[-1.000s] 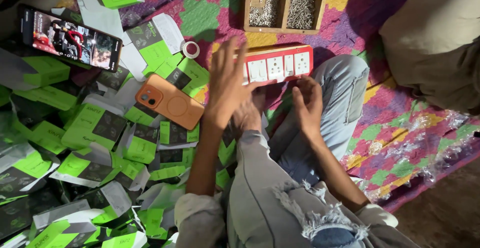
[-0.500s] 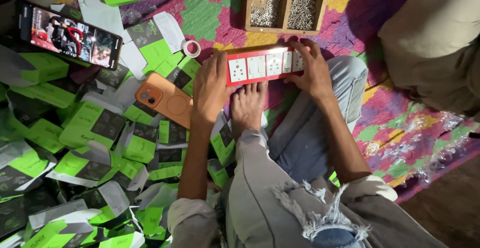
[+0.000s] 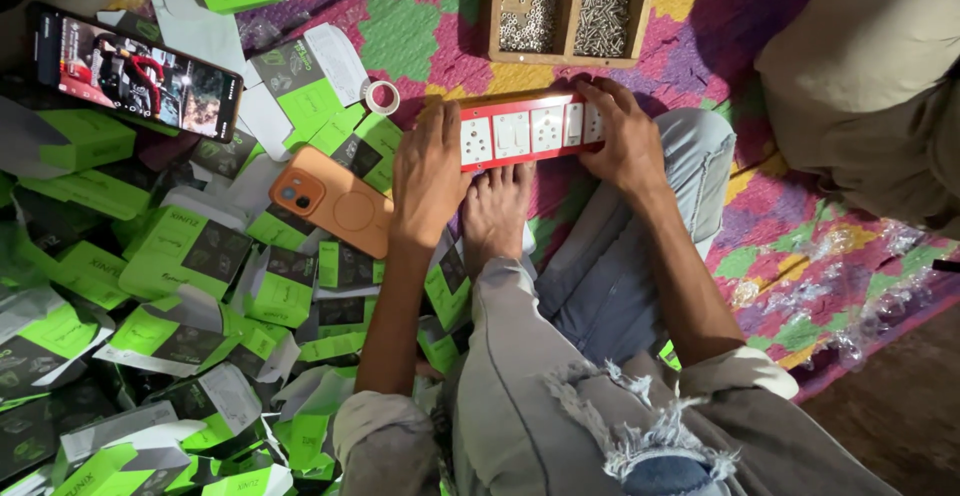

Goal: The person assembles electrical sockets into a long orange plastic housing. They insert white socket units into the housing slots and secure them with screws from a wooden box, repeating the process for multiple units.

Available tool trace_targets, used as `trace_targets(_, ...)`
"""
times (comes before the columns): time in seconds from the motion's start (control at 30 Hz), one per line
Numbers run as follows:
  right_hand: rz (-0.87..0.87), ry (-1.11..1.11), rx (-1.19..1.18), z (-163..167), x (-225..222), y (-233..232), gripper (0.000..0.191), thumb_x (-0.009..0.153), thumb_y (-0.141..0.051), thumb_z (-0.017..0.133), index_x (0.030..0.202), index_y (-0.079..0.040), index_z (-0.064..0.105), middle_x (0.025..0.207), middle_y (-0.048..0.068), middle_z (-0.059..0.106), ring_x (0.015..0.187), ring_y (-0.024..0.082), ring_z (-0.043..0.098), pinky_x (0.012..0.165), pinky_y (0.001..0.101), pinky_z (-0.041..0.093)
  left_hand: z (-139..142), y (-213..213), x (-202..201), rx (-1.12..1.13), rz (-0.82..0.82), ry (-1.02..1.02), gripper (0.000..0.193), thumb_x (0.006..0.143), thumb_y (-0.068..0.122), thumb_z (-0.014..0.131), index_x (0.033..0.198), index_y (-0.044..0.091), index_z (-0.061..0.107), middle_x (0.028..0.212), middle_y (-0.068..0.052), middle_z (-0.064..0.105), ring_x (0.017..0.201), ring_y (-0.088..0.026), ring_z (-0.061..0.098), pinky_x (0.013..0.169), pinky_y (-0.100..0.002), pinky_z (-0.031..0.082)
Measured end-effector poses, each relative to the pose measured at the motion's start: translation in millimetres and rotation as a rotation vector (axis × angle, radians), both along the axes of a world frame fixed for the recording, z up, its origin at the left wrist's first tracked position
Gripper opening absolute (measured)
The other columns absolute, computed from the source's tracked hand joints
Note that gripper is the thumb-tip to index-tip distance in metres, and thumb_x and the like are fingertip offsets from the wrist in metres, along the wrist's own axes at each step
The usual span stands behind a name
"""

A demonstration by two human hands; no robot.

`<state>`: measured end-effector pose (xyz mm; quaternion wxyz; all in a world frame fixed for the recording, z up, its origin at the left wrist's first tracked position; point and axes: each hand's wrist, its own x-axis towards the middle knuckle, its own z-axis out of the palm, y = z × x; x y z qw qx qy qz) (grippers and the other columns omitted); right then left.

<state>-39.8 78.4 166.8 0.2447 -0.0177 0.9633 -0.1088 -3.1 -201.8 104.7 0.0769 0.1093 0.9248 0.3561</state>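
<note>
Both hands, left hand (image 3: 428,171) and right hand (image 3: 622,136), lie flat and clamp the red plastic socket strip (image 3: 522,130) by its ends, steadying it above the bare foot (image 3: 492,218).

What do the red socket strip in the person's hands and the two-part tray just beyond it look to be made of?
The red socket strip looks like moulded plastic: an even red frame with smooth, glossy white socket and switch plates. The tray looks like bare wood, with pale brown matt walls and a centre divider. The small parts heaped in it glint silver-grey, so probably metal, though too small to be sure.
</note>
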Motion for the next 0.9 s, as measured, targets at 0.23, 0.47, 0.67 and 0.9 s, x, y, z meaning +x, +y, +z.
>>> trace_targets(0.23,0.106,0.053,0.095,-1.1,3.5,14.5,0.096,0.06,-0.004,0.086,0.149,-0.019,0.052,0.141,0.014,0.053,0.116,0.043,0.062,0.09,0.0494,0.056,-7.2,36.4,1.0,-0.169,0.053,0.071,0.06,0.088,0.002,0.076,0.141,-0.009,0.05,0.134,-0.024,0.058,0.121,-0.035,0.06,0.1,-0.041,0.049)
trace_targets(0.47,-0.058,-0.006,-0.038,5.5,-10.8,36.0,0.092,0.055,-0.013,0.092,0.14,-0.014,0.059,0.13,0.013,0.062,0.107,0.036,0.067,0.093,0.0453,0.056,29.9,23.5,-42.3,0.085,0.05,0.061,0.084,0.064,-0.002,0.084,0.141,0.004,0.052,0.133,-0.016,0.063,0.117,-0.033,0.065,0.098,-0.042,0.052)
trace_targets(0.67,-0.405,-0.042,-0.68,-22.4,-47.1,9.0,0.091,0.059,-0.019,0.095,0.139,-0.003,0.055,0.119,0.008,0.068,0.106,0.022,0.069,0.092,0.0398,0.058,28.8,-20.1,-144.3,0.412,0.247,0.182,0.093,0.084,0.019,0.098,0.154,0.007,0.038,0.133,-0.009,0.065,0.106,-0.025,0.066,0.093,-0.037,0.056)
trace_targets(0.9,-0.77,0.149,-1.058,29.9,-156.1,29.0,0.051,0.085,-0.014,0.081,0.131,0.0,0.063,0.112,0.006,0.069,0.101,0.016,0.069,0.091,0.0324,0.06,1.9,-4.8,-153.5,0.501,0.265,0.123,0.076,0.093,0.02,0.091,0.149,0.004,0.042,0.122,-0.006,0.069,0.101,-0.023,0.07,0.088,-0.034,0.058)
